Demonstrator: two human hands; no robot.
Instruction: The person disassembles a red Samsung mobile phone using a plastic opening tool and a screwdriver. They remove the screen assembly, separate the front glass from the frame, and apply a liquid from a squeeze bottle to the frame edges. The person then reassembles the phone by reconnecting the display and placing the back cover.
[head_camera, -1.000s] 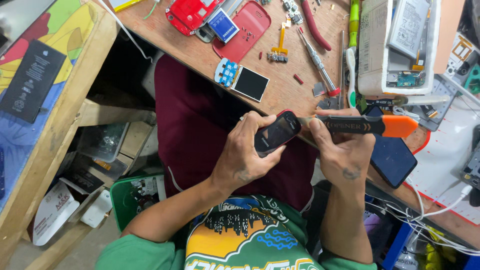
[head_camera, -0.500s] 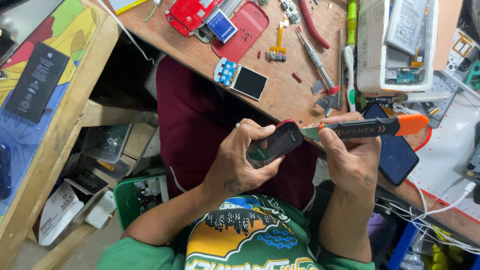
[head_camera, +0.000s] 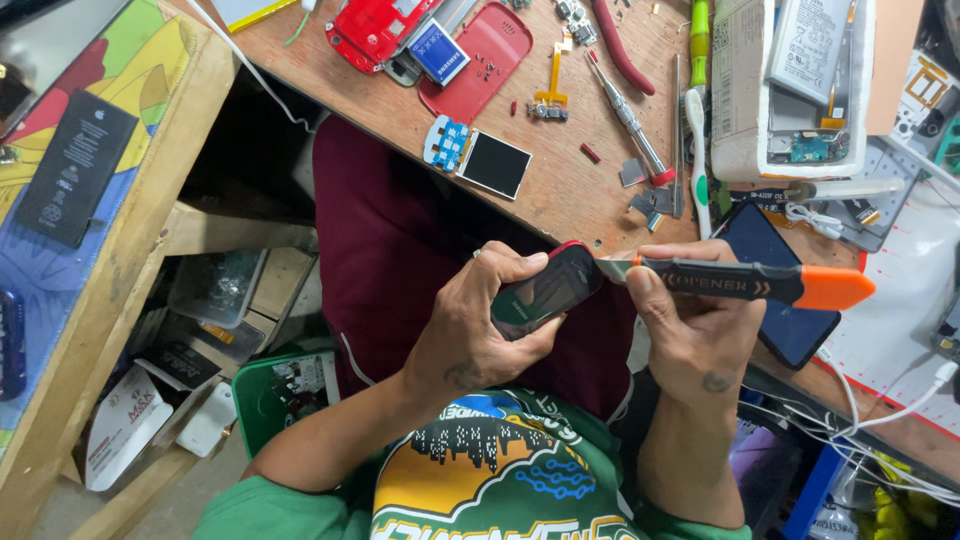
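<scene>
A person in a green printed T-shirt (head_camera: 480, 490) and maroon trousers (head_camera: 400, 250) sits at a cluttered wooden workbench (head_camera: 560, 190), seen from overhead. The left hand (head_camera: 480, 330), fingers curled shut, grips a small dark phone w/ glossy black screen and red edge (head_camera: 545, 292), held over the lap just below the bench edge, near frame centre. The right hand (head_camera: 695, 325), at 3 o'clock from the phone, is closed around a black-handled opener tool w/ orange end cap (head_camera: 740, 283); its thin metal blade touches the phone's edge at the red rim, approx. where the thumb presses. Whether the blade sits inside the seam can't be told.

On the bench at 12 o'clock from the hands: a small loose display module w/ blue-and-white circuit board (head_camera: 480, 155), a red plastic phone back cover (head_camera: 487, 55), a red phone body (head_camera: 375, 25) w/ a blue battery (head_camera: 440, 50) beside it, a yellow flex cable (head_camera: 550, 85) and a slim metal screwdriver w/ red tip (head_camera: 625, 115). At 1 o'clock, a white foam tray holding boards and a grey battery (head_camera: 735, 90). Just beside the right hand at 3 o'clock lies a dark blue-black smartphone, face up (head_camera: 780, 300). At 9 o'clock, a wooden side shelf w/ colourful mat and a flat black battery (head_camera: 75, 165).
</scene>
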